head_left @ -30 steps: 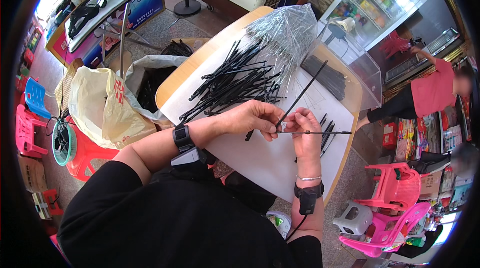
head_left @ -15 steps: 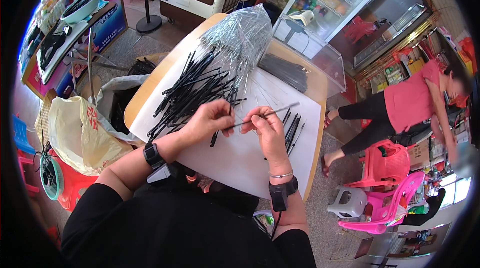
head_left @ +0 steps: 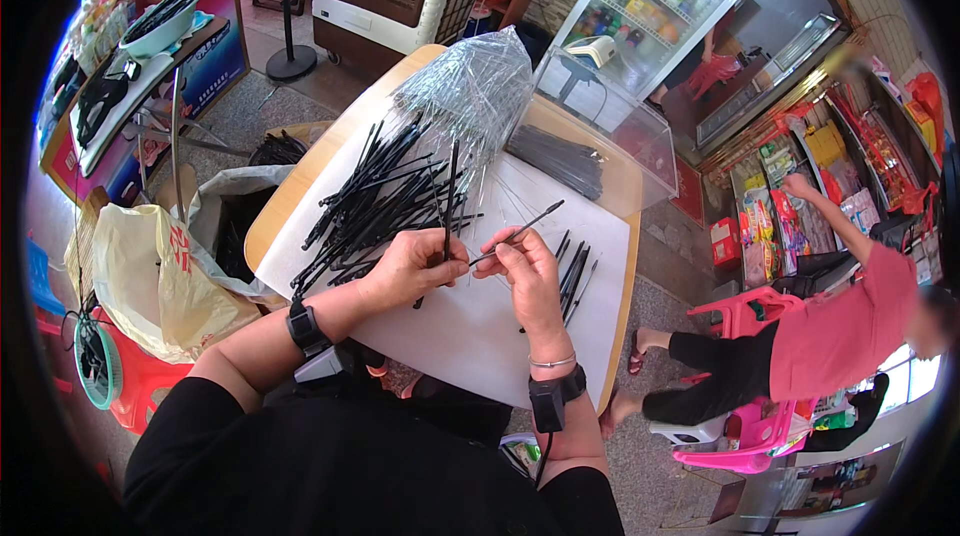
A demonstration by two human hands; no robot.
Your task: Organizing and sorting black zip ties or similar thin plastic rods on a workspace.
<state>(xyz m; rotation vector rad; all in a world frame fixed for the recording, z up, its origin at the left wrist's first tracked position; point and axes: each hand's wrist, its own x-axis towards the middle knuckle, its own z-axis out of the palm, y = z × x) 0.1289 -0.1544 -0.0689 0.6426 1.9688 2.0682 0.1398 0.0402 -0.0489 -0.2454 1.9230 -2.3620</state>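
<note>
My left hand (head_left: 408, 266) is closed around a black straw (head_left: 449, 198), which stands nearly upright out of my fist. My right hand (head_left: 524, 261) sits just beside it, fingertips pinched together on a thin clear sleeve (head_left: 518, 232) that slants up and away to the right. Both hands hover over the white sheet (head_left: 470, 326) that covers the near part of the round wooden table (head_left: 285, 198).

To the left of my hands a loose heap of black straws (head_left: 370, 206) fans across the sheet. At the far side lies a shiny bundle of clear sleeves (head_left: 472, 91), and to the right of it a flat dark packet (head_left: 560, 158). A few finished straws (head_left: 574, 271) lie just right of my right hand.

Beside the table on the left, a grey bag (head_left: 235, 226) stands open with something dark inside; I cannot tell what. A yellowish plastic bag (head_left: 150, 276) slumps against it. Well apart on the right, a person in a pink shirt (head_left: 840, 326) stands by pink plastic chairs (head_left: 740, 426).
</note>
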